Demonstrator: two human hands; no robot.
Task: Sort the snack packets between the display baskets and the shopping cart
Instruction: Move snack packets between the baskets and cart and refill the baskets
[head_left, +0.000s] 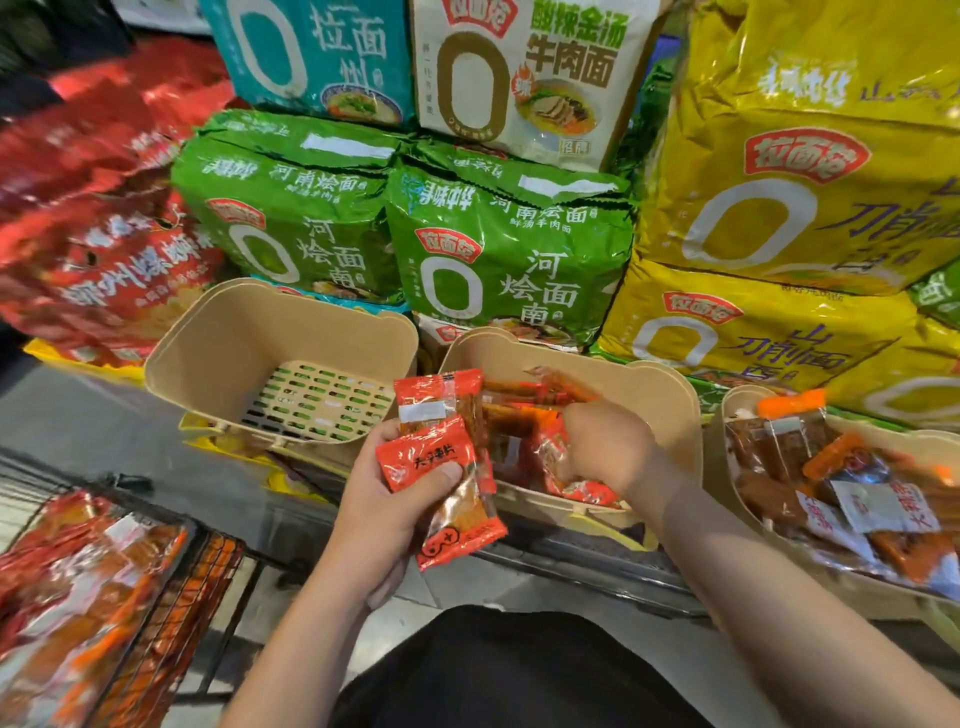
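Observation:
My left hand (384, 499) grips a small stack of red-orange snack packets (441, 457) in front of the middle basket (670, 395). That beige basket holds several more red packets (524, 431). My right hand (605, 444) reaches down into it, fingers curled among the packets; what they grip is hidden. The left beige basket (208, 343) has only its slotted floor showing. The right basket (727, 415) is full of brown and orange packets (852, 483). The black wire shopping cart (208, 561) at lower left holds several orange and red packets (67, 587).
Large noodle multipacks are stacked behind the baskets: red (104, 218) on the left, green (509, 249) in the middle, yellow (779, 208) on the right, teal and white on top. Grey floor lies between the cart and the shelf edge.

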